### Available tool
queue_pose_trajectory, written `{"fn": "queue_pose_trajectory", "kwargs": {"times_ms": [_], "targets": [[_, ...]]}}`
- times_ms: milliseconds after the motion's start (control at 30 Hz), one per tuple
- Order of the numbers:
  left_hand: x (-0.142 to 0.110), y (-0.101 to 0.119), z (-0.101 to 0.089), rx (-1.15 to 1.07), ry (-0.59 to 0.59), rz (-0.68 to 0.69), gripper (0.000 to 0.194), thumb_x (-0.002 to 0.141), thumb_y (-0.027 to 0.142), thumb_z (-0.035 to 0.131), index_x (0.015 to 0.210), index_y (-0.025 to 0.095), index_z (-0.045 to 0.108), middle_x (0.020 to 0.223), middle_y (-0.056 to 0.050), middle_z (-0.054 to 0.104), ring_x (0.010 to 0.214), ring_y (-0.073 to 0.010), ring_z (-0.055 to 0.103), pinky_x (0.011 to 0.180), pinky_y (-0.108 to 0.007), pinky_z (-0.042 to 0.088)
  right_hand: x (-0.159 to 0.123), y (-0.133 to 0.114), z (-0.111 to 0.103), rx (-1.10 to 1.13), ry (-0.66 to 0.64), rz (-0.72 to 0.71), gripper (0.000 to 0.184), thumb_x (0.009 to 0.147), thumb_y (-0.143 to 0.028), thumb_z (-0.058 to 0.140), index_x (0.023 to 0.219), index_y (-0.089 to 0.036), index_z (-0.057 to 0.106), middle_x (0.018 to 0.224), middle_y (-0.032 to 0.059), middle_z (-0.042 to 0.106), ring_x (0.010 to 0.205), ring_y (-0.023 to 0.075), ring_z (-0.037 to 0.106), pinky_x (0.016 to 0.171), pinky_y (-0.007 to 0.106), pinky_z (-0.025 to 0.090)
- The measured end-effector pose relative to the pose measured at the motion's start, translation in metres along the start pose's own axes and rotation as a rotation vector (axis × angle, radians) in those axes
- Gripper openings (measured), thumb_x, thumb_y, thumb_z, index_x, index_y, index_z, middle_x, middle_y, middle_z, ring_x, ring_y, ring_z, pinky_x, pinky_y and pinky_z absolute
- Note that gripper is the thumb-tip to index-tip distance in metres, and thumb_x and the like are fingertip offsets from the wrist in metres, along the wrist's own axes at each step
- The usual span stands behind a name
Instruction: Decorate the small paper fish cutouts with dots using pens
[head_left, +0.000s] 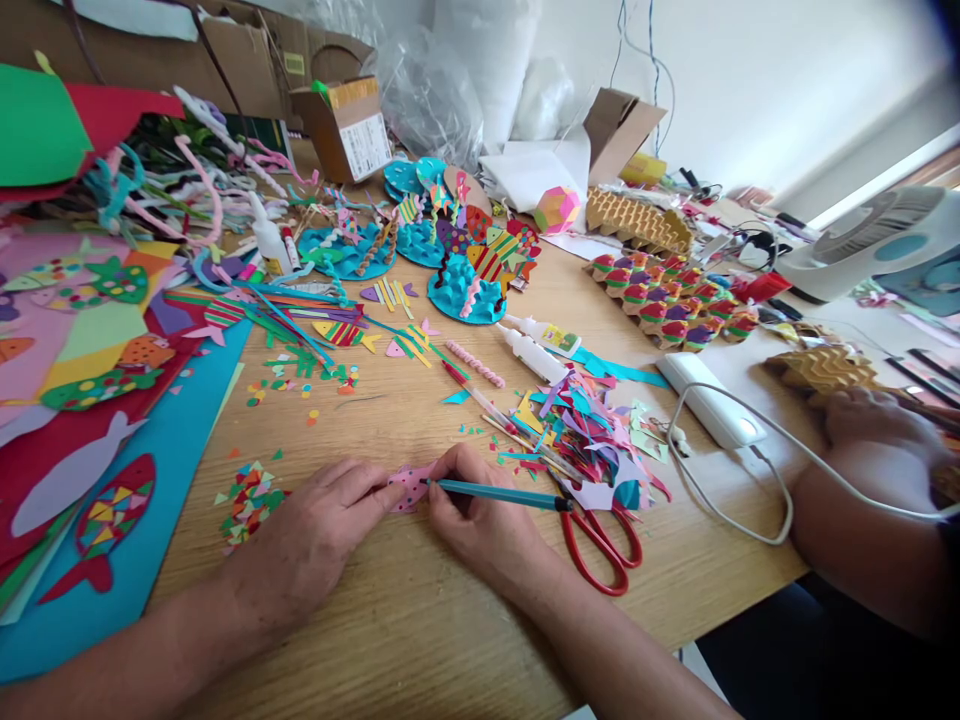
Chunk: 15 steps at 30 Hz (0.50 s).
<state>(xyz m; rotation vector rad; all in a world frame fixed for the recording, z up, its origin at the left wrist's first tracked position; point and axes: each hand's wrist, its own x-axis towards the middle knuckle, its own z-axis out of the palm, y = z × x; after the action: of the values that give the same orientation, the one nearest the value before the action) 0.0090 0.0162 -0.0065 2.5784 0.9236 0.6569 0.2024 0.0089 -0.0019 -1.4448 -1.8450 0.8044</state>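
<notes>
A small pink paper cutout (409,489) with dark dots lies on the wooden table between my hands. My left hand (322,520) pins its left end with closed fingertips. In my right hand (480,510) is a teal felt-tip pen (502,491), pinched near the tip, which touches or nearly touches the cutout's right part; the black end points right. My right fingers partly cover the cutout. Red-handled scissors (600,550) lie right of my right hand, blades hidden under paper scraps (600,430). Tiny coloured paper bits (251,500) are heaped beyond my left wrist.
White glue bottles (534,355) lie beyond the scraps. Decorated blue discs (469,290) stand farther back. At left are coloured sheets with paper fish (116,505). A white power bank (711,400) with a cable, painted egg carton (667,295), fan (862,240) and another person's arm (862,500) are at right.
</notes>
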Motion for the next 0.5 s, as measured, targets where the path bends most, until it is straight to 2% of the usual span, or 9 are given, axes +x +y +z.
{"fn": "queue_pose_trajectory", "kwargs": {"times_ms": [500], "targets": [[-0.0013, -0.0003, 0.0023, 0.043, -0.017, -0.004, 0.048, 0.089, 0.005, 0.031, 0.131, 0.026, 0.044, 0.107, -0.004, 0.059, 0.097, -0.0192, 0.054, 0.084, -0.035, 0.05, -0.0007, 0.0015, 0.0008, 0.023, 0.009, 0.016, 0.009, 0.072, -0.012, 0.051, 0.073, -0.021, 0.049, 0.066, -0.0017, 0.059, 0.058, 0.0115, 0.054, 0.054, 0.021, 0.041]]}}
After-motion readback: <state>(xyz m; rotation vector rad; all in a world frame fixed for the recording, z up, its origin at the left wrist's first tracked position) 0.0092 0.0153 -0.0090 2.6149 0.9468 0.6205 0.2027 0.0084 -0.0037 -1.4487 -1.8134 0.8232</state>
